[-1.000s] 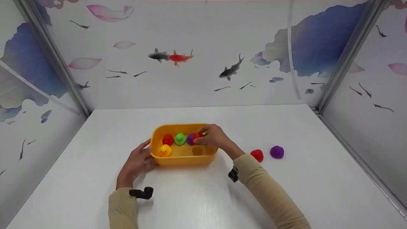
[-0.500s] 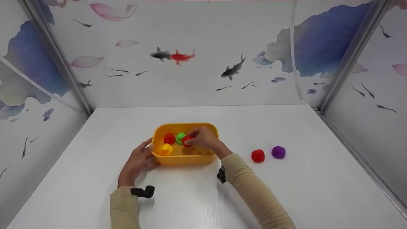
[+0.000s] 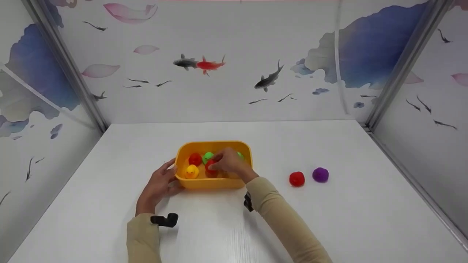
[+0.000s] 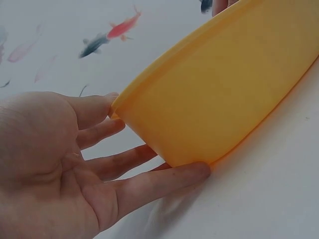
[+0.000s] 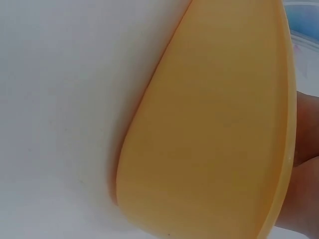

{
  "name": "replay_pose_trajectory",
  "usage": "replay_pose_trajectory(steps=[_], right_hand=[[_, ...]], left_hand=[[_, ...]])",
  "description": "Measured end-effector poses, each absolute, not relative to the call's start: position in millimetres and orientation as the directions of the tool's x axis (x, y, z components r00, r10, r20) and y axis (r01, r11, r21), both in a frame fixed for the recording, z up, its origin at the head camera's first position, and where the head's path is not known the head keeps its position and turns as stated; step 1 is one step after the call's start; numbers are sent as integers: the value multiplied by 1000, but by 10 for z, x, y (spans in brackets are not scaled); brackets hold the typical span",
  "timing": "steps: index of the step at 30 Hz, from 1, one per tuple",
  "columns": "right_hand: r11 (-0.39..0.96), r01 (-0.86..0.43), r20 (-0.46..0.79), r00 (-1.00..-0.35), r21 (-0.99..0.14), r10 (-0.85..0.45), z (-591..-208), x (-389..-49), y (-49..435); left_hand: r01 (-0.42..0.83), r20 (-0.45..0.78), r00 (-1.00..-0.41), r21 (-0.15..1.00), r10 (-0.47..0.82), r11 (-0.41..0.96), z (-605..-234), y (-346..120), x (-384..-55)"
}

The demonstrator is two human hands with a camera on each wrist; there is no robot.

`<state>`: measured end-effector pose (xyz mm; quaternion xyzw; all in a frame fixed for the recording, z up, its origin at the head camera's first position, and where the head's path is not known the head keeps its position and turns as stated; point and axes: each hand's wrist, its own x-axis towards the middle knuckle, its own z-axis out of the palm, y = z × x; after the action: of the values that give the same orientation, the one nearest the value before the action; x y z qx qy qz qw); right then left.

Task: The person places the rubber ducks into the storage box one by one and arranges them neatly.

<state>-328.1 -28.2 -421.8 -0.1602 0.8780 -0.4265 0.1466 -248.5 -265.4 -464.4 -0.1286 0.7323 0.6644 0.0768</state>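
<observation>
A yellow plastic bin [image 3: 214, 184] stands on the white table. My left hand [image 3: 157, 186] rests against its left end; in the left wrist view the fingers are spread and fairly straight, touching the rim and lower corner. Inside the bin, my right hand [image 3: 231, 161] pinches a red rubber duck [image 3: 210, 168], partly covered by the fingers. Left of it are a yellow rubber duck [image 3: 191, 171], another red duck [image 3: 195, 159] and a green duck [image 3: 208, 157]. More green [image 3: 240, 155] shows behind the hand. In the right wrist view the bin wall hides the fingertips.
To the right of the bin, a red duck [image 3: 297, 179] and a purple duck [image 3: 320, 175] lie on the table [image 3: 358, 219]. Walls printed with fish and petals [image 3: 234, 98] enclose the back and sides.
My right hand has moved left and then slightly toward me inside the bin, carrying the red duck. My left hand keeps its place at the bin's end.
</observation>
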Motion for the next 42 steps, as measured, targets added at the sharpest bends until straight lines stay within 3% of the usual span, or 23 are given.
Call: replay_pose_trajectory(steps=[7, 19, 30, 42], right_hand=[[542, -81, -168, -903, -837, -395, -4287, -3241, -381], [567, -99, -173, -898, -817, -406, -4285, -3198, -381], [538, -343, 22, -857, -770, -514, -4161, -3109, -160], [483, -362, 23, -817, -797, -576, -4076, -2833, 540]], left_hand=[[-282, -274, -957, 955, -94, 86, -4645, -2656, -2482], [-292, -285, -955, 952, -79, 90, -4657, -2626, -2502], [-284, -278, -958, 955, -71, 86, -4650, -2655, -2488], [-295, -290, -955, 951, -70, 95, -4634, -2651, -2460]])
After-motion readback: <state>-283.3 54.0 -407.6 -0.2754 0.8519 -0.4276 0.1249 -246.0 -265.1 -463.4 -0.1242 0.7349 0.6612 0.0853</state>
